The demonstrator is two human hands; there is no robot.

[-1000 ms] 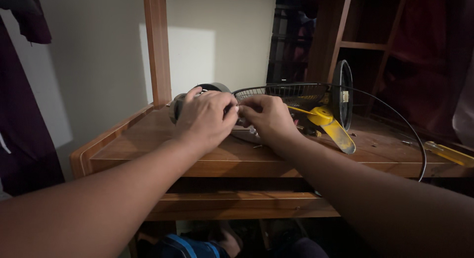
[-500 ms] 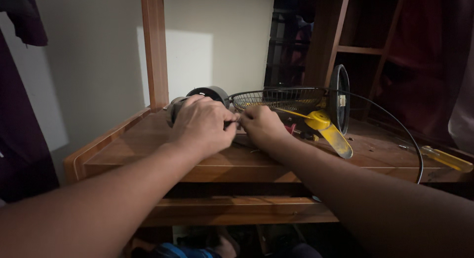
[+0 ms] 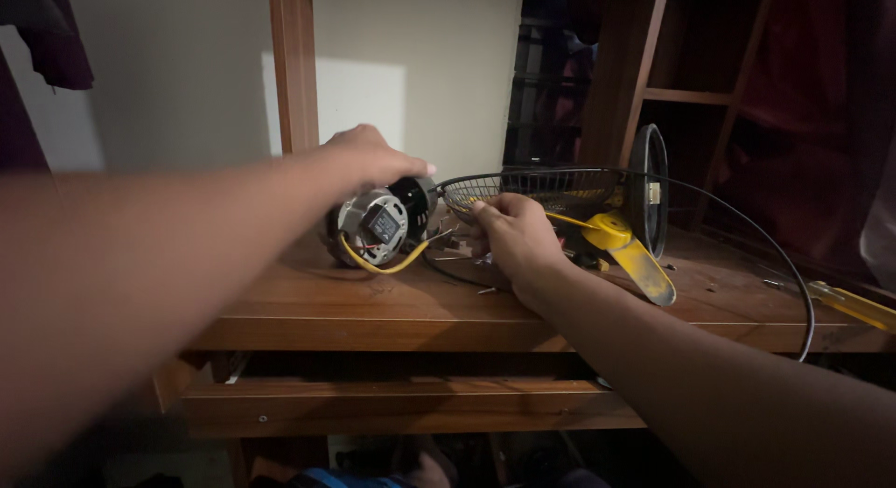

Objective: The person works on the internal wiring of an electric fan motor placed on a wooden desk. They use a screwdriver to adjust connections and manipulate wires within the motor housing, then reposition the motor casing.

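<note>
The motor (image 3: pixel 378 229) was steadied from above by the left hand (image 3: pixel 369 161), fingers curled; the right hand (image 3: pixel 511 236) pinched the grille (image 3: pixel 532 188) rim, so dismantling was judged underway.

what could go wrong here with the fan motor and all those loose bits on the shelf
The round grey fan motor lies on its side under the left hand, so it might roll on the brown wooden shelf. Its looping yellow wire hangs free and could snag. The right hand works beside the black wire fan guard, where small loose screws could get knocked off.
</note>
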